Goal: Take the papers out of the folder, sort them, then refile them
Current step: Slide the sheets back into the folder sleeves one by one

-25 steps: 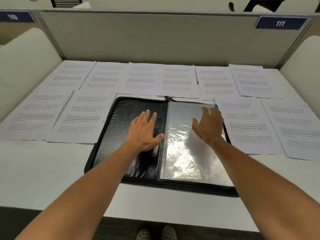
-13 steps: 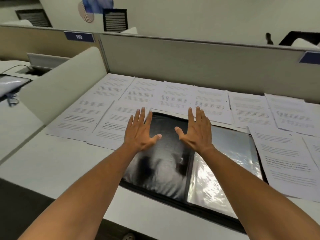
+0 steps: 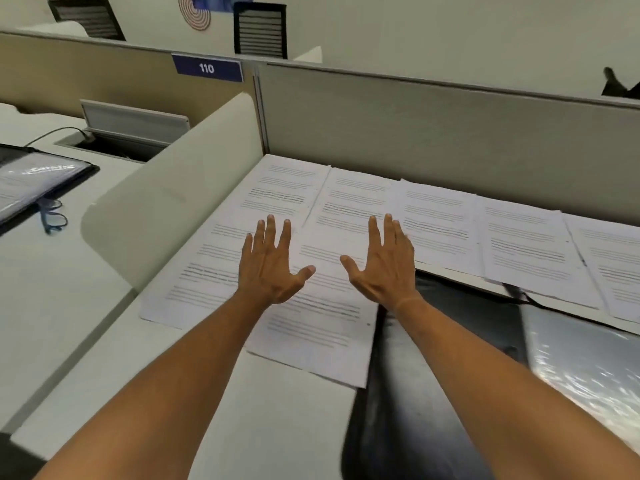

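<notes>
L hand [image 3: 272,268] & R hand [image 3: 384,268]: fingers spread, empty, apparently hovering over printed sheets [image 3: 311,306]; black folder [image 3: 450,341] open beside.

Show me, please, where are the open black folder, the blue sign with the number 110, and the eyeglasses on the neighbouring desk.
open black folder [image 3: 460,306]: head view, on its black left inner cover.
blue sign [image 3: 207,68]: head view, on the number 110.
eyeglasses [image 3: 52,216]: head view, on the dark frame.

From my head, the single camera looks forward and down, close over my outstretched left hand [image 3: 273,268] and right hand [image 3: 384,268] above the pale white desk [image 3: 277,410].
</notes>
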Demonstrator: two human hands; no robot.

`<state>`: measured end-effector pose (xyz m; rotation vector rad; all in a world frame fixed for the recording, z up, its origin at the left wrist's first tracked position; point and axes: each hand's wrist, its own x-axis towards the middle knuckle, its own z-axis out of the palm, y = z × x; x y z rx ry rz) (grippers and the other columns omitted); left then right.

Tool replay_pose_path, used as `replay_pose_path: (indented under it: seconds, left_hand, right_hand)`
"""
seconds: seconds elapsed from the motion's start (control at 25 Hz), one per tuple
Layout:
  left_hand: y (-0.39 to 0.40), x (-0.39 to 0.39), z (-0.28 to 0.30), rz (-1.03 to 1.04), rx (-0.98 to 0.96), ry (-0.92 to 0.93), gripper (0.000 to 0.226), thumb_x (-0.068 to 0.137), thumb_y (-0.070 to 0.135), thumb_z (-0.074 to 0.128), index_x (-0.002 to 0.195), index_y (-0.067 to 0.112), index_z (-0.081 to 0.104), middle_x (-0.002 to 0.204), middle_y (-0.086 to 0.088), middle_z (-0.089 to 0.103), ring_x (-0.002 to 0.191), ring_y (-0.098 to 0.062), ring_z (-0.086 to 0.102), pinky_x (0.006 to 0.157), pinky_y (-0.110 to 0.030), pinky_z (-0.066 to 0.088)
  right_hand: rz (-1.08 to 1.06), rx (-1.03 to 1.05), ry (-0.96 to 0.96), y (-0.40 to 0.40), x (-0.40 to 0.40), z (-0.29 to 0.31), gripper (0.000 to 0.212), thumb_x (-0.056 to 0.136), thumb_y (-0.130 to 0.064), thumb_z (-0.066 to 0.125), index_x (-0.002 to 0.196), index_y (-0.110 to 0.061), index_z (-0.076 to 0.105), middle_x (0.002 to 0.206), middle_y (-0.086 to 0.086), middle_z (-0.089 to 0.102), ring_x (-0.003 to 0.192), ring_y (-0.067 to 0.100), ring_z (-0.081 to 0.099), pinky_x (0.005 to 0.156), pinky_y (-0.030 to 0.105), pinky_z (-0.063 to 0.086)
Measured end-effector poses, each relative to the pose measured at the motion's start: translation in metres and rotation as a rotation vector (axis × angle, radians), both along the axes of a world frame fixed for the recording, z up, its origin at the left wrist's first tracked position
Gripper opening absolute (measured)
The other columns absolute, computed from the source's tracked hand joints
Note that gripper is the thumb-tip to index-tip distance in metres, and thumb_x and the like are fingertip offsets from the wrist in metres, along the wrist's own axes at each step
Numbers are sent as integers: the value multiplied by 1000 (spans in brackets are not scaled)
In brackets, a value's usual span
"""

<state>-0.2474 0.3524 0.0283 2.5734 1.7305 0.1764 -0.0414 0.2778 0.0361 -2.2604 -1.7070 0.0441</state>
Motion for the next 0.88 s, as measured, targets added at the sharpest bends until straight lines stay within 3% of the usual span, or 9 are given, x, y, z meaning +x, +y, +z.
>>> replay_pose_path:
  seconds: [0.36, 0.48, 0.6, 0.76, 0.88]
  left_hand:
    - [148, -39, -27, -40, -82, -29, 100, 84, 78, 32, 155, 22, -10, 162, -11, -14, 150, -27, -12, 121, -46, -4]
    - [180, -39, -39, -44, -118, -64, 99, 85, 77, 36, 156, 21, -6, 163, -11, -11, 151, -26, -9, 121, -45, -2]
    - [207, -36, -47, -32, -154, -87, 98, 86, 74, 39, 156, 21, -4, 163, -10, -9, 151, -26, -7, 122, -44, -1]
    - [236, -37, -45, 37, -195, -130, 95, 87, 70, 45, 156, 21, 1, 164, -12, -2, 151, -29, -1, 121, -44, 3]
    - [254, -40, -43, 124, -210, -185, 89, 88, 65, 48, 156, 20, 12, 160, -17, 12, 145, -36, 18, 118, -47, 17]
  right_hand:
    - [-52, -98, 71, 149, -54, -21, 92, 94, -64, 42, 159, -16, -2, 166, 13, -8, 153, 30, -7, 122, 44, -3]
    - [-130, -93, 163, 188, -63, -29, 83, 96, -56, 48, 158, -13, 13, 165, 12, 11, 152, 32, 10, 121, 46, 11]
    - [-198, -43, 251, 222, -66, -35, 61, 97, -43, 55, 145, -10, 39, 149, 15, 40, 137, 32, 36, 112, 44, 29]
    - [-272, -37, 429, 251, -68, -41, 43, 98, -25, 57, 135, -3, 49, 139, 16, 48, 130, 31, 42, 105, 36, 34]
    - [-372, 1, 509, 268, -69, -40, 36, 96, -15, 60, 129, -1, 53, 135, 15, 53, 125, 31, 50, 96, 31, 39]
